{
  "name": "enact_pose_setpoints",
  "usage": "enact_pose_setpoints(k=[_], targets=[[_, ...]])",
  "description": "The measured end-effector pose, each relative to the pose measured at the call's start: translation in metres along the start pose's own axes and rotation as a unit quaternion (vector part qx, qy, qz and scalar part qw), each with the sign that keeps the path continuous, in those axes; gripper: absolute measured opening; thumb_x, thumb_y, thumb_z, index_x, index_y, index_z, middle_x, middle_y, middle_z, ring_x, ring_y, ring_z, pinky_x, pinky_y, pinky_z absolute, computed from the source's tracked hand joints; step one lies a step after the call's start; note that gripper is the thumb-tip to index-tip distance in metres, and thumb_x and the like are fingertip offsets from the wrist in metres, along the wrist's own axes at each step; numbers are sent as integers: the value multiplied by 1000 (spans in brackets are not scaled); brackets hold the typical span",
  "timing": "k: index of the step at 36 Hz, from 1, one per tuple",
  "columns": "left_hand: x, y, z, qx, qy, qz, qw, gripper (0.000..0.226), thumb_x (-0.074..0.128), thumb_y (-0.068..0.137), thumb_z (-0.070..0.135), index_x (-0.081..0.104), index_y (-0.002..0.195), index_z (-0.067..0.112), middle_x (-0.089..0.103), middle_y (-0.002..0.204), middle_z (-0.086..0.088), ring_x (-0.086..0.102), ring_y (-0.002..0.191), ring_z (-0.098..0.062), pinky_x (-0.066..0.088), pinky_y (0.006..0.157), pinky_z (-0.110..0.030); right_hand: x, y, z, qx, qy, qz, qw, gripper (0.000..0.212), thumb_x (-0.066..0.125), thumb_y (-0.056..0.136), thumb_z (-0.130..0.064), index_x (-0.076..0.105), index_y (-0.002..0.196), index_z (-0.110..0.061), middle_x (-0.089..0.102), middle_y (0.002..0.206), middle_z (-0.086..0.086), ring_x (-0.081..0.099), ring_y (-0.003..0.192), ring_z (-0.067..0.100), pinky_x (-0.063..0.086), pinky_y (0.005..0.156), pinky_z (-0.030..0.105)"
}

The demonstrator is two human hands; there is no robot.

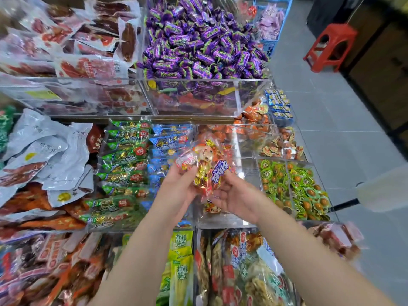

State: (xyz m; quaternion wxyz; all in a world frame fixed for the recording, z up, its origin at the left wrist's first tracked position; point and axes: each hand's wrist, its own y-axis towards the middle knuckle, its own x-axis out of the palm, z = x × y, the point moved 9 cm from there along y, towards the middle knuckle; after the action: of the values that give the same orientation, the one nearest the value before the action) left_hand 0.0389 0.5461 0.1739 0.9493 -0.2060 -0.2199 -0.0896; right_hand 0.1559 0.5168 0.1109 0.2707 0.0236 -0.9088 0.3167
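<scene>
Just right of the middle of the frame, both hands hold a bunch of snack packets point(206, 161) in clear and orange wrapping, with a cartoon figure and a blue label showing on top. The left hand point(177, 188) grips the bunch from its left side, fingers curled round the crinkled wrapping. The right hand point(239, 198) cups it from the lower right, fingers bent against the underside and thumb up beside the blue label. The bunch is lifted above a clear bin point(225, 224), where one more packet of the same kind point(210, 208) lies at the bottom. Left of that bin are rows of blue packets point(163, 140) and green packets point(123, 164), and to its right a bin of small green packs point(295, 188). Purple sweets point(198, 40) are heaped in a bin at the upper middle. Silver bags point(44, 151) lie at the left edge. A red stool point(330, 46) stands on the grey floor point(344, 120) at the upper right.
</scene>
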Motion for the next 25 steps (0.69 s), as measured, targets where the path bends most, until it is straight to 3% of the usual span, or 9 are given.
enact_pose_setpoints(k=[3, 6, 9, 11, 13, 16, 20, 23, 25], targets=[[12, -2, -3, 13, 141, -10, 990, 19, 54, 95, 6, 64, 104, 20, 74, 96, 2, 68, 94, -18, 55, 88, -34, 0, -2, -15, -76, 86, 18, 993, 59, 62, 77, -30, 50, 129, -5, 67, 110, 12, 65, 92, 25, 56, 78, 38], [-3, 1, 9, 55, 243, 45, 967, 11, 62, 92, 14, 62, 92, 25, 69, 85, 16, 62, 84, 4, 49, 84, -16, -21, -12, -39, -144, 91, 60, 984, 42, 61, 81, -21, 53, 120, -8, 68, 112, 14, 67, 93, 27, 55, 81, 43], [-27, 2, 31, 100, 336, 116, 929, 10, 61, 92, 22, 59, 100, 29, 60, 96, 23, 57, 89, 3, 41, 72, -3, -54, -27, -63, -154, -125, 181, 963, 27, 70, 80, -21, 56, 104, -20, 71, 96, 3, 70, 73, 14, 54, 60, 25], [-37, 4, 40, 113, 413, 137, 893, 14, 59, 93, 31, 56, 106, 32, 60, 102, 19, 55, 91, -9, 44, 78, -19, -67, -27, -72, -116, -371, 213, 896, 34, 77, 75, -27, 61, 103, -19, 68, 94, 1, 66, 71, 12, 53, 59, 28], [-42, 12, 42, 113, 491, 138, 853, 31, 55, 93, 38, 52, 123, 31, 58, 123, 7, 55, 100, -15, 41, 85, -30, -63, -15, -64, -66, -537, 163, 825, 32, 80, 71, -27, 64, 95, -14, 65, 86, -1, 61, 75, 15, 55, 66, 33], [-34, 31, 32, 103, 586, 94, 798, 50, 47, 98, 36, 37, 143, 17, 31, 154, -5, 21, 145, -22, 28, 110, -38, -49, 14, -33, -33, -685, 97, 721, 33, 79, 73, -29, 66, 101, -18, 58, 87, -7, 54, 81, 13, 41, 62, 20], [-30, 48, 6, 73, 791, 68, 604, 67, 32, 99, 48, 16, 153, 12, 10, 161, -13, 3, 149, -32, 9, 118, -46, -50, 50, 3, -44, -698, 96, 708, 45, 76, 78, -24, 61, 119, -15, 64, 113, 6, 59, 97, 21, 38, 74, 19], [-35, 52, -5, 65, 811, 72, 577, 75, 26, 96, 57, 6, 155, 15, 2, 162, -9, -3, 149, -29, 2, 119, -44, -60, 58, 5, -80, -693, 148, 701, 55, 78, 74, -35, 56, 119, -14, 57, 119, 9, 54, 105, 24, 38, 80, 21], [-38, 54, -8, 65, 816, 68, 571, 78, 24, 95, 61, 3, 155, 16, -1, 162, -8, -5, 149, -28, 0, 119, -44, -67, 56, 2, -91, -708, 196, 672, 84, 81, 63, -49, 42, 128, -13, 43, 126, 9, 42, 116, 27, 37, 95, 31]])
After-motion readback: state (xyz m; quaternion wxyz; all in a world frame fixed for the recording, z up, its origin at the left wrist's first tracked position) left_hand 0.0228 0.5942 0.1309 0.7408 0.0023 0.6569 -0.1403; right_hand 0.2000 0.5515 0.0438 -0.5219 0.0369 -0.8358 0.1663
